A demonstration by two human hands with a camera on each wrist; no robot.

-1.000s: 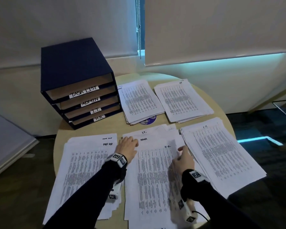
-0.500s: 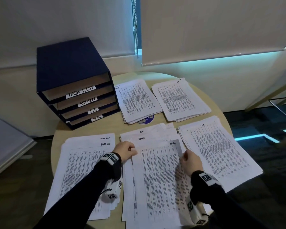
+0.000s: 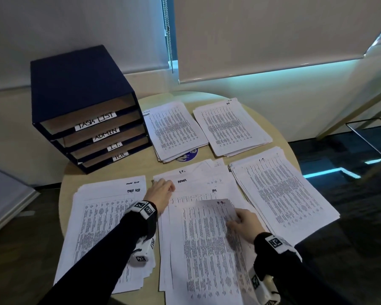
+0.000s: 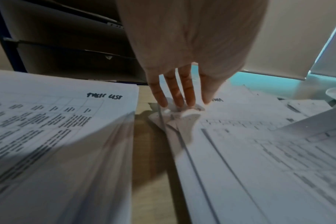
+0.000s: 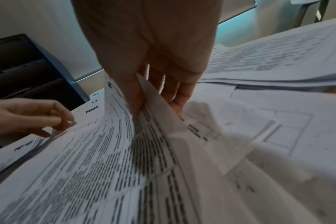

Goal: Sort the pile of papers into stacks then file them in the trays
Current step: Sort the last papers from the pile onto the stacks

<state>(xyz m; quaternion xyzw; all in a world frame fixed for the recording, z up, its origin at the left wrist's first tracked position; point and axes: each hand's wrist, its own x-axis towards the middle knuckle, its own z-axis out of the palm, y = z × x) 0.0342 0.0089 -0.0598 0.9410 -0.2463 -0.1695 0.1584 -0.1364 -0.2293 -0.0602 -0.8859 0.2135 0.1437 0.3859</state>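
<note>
the right hand point(image 3: 244, 225) pinches a thin printed h.r. sheet point(image 3: 209, 245), curling it off the unsorted pile point(image 3: 198, 186) at the round table's point(image 3: 110, 172) near edge; the left hand point(image 3: 161, 192) presses flat, fingers straight, on the pile's crumpled corner.

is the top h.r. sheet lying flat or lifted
Lifted: the right hand pinches the top H.R. sheet at its right edge, curling it up off the middle pile.

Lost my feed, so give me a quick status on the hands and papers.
Right hand pinches top sheet, its edge raised. Left hand presses middle pile flat. Trays without papers. Nothing in the way.
</note>
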